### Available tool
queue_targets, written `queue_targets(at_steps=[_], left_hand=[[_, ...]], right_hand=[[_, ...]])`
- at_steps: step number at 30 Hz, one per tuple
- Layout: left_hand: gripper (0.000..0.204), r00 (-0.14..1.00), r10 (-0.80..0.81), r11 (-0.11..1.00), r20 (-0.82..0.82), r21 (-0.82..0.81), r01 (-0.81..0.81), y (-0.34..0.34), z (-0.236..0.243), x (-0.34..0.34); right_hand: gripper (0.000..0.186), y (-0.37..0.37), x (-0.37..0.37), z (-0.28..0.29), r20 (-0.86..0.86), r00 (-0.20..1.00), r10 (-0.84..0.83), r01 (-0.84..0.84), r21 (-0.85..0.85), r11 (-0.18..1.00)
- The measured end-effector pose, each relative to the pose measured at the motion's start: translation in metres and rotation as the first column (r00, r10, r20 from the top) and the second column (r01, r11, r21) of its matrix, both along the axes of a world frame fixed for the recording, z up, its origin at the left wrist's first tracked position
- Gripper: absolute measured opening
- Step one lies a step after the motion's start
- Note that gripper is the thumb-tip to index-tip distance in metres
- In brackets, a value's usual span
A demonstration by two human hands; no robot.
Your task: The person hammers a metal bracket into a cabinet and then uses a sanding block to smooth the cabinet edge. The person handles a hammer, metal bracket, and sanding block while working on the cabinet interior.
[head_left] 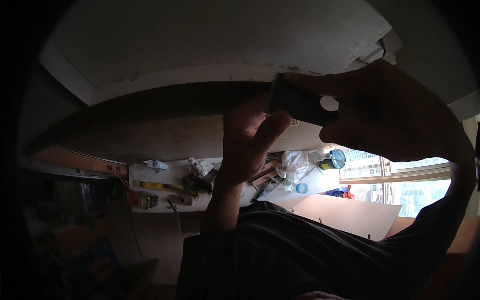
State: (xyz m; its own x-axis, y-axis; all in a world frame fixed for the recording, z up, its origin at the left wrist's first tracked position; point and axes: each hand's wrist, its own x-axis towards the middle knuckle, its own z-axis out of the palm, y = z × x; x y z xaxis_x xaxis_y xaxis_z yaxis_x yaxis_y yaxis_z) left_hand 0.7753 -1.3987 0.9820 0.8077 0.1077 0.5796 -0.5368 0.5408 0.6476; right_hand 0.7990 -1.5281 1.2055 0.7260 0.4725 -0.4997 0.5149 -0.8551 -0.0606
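Both hands hold a small dark block [298, 104] up against the white ceiling edge [200, 77]: the left hand [247, 142] pinches its lower left corner, the right hand [385, 107] closes its fingers [312, 82] over the top (thumb beneath). Below, a littered worktop [165, 175].

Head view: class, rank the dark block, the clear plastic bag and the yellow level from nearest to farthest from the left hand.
1. dark block: gripped by the left hand, upper centre.
2. clear plastic bag: on the white table just right of it.
3. yellow level: far left of the table.
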Motion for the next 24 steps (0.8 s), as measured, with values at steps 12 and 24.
queue_targets(at_steps=[12, 24], left_hand=[[0.047, 0.999, -0.004, 0.997, -0.044, -0.081, 0.001, -0.001, 0.004, -0.005], [0.041, 0.999, 0.014, 0.999, 0.038, -0.050, -0.012, -0.003, 0.004, 0.003]], right_hand=[[0.047, 0.002, 0.002, -0.005, -0.268, 0.953, -0.141, 0.222, 0.304, 0.926], [0.059, -0.022, 0.004, -0.023, 0.283, 0.928, 0.242, -0.321, 0.281, 0.905]])
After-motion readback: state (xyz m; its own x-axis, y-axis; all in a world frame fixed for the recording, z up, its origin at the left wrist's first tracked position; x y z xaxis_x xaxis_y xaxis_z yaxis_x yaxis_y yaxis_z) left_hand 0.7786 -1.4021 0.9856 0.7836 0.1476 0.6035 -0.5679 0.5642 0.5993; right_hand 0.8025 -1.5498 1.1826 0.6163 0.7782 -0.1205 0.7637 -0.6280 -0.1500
